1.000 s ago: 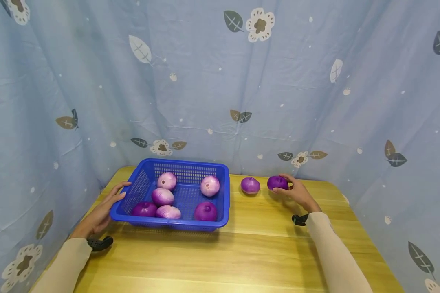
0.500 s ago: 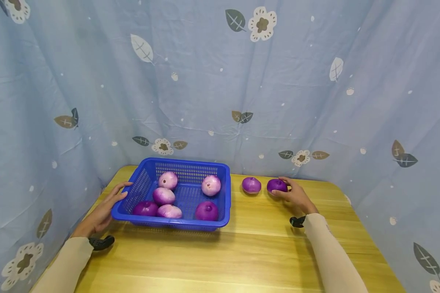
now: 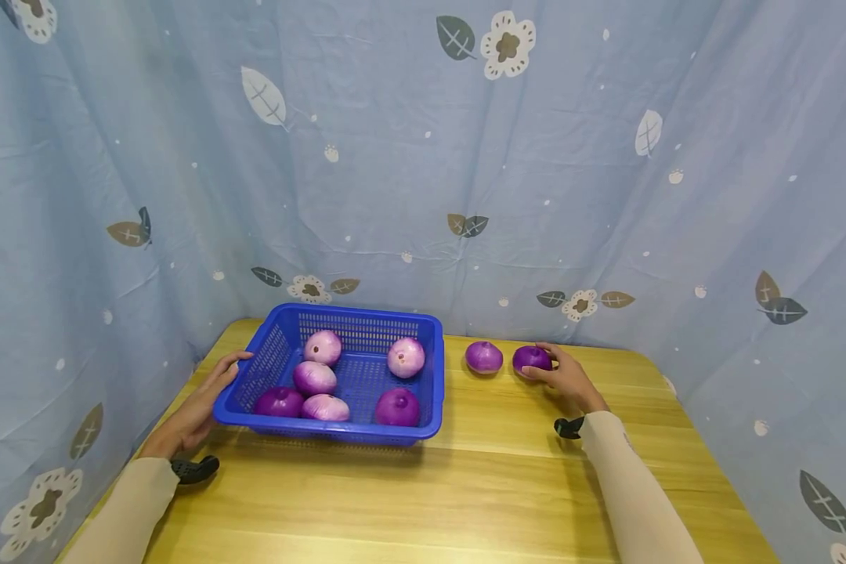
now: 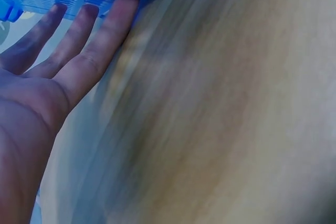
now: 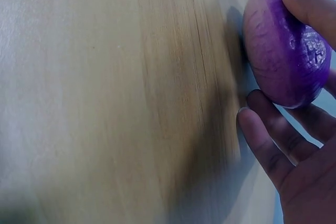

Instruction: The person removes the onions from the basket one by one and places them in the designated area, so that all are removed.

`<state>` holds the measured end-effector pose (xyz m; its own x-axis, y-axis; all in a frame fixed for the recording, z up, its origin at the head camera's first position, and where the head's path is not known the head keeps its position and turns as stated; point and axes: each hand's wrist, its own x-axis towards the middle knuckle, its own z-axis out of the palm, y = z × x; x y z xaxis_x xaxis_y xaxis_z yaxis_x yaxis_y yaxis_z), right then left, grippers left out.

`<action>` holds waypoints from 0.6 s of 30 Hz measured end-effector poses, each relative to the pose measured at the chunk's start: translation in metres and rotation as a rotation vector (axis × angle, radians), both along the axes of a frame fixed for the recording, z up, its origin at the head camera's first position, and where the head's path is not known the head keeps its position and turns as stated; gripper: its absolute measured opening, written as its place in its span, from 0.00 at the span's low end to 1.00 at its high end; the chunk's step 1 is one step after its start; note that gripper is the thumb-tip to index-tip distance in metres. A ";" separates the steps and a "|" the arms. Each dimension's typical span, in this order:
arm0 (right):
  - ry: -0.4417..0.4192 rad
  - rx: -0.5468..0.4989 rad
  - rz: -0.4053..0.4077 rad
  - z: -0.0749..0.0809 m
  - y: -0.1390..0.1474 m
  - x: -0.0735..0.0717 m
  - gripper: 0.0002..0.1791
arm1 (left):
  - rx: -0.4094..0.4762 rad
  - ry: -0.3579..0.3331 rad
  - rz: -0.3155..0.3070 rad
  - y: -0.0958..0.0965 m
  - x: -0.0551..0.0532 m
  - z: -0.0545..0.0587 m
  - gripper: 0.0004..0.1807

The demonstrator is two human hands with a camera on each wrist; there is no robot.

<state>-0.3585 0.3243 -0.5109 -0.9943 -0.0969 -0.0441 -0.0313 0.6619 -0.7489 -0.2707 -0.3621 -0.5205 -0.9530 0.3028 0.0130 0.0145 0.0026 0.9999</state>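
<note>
Sleeves [image 3: 634, 486] of beige cloth come in nearest, from seven and five o'clock, over a wood-grained yellow bench [image 3: 395, 501]. Each wrist carries a black device [image 3: 196, 469]. The left hand [image 3: 192, 411] stretches between one and two o'clock, its fingertips touching the outside of a blue basket [image 3: 338, 429] at the basket's nine; its grip is released, fingers extended.

Inside the basket sit six onions, nearest first: a pale onion [image 3: 325, 407] at six, a purple onion [image 3: 398, 407] at four, a dark onion [image 3: 279, 403] at eight, a two-toned onion [image 3: 314, 377] just on the nine side of the middle, then a whitish onion [image 3: 405, 358] at two and a pinkish onion [image 3: 322, 347] at about twelve.

Off at the basket's three, the right hand [image 3: 571, 380] has its grip round a deep purple onion [image 3: 529, 359], thumb on one side and fingers on the other. Whether that onion touches the bench I cannot tell. At its nine, just beside but apart, a lone onion [image 3: 483, 357] rests near the bench's far edge. Beyond everything hangs a pale blue curtain [image 3: 366, 172] printed with leaves and flowers.
</note>
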 end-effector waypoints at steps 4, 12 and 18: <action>-0.016 0.001 -0.007 -0.002 -0.001 -0.003 0.48 | 0.011 -0.010 0.000 0.000 0.000 -0.001 0.23; -0.025 0.026 0.002 0.002 -0.001 -0.004 0.50 | 0.041 -0.020 0.003 0.001 0.000 0.001 0.23; 0.020 0.021 0.028 0.010 -0.001 0.001 0.45 | 0.057 -0.028 0.008 0.001 0.001 0.001 0.22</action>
<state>-0.3580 0.3237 -0.5005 -0.9919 -0.1242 -0.0267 -0.0649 0.6763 -0.7338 -0.2694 -0.3613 -0.5193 -0.9556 0.2946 0.0032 -0.0134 -0.0541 0.9984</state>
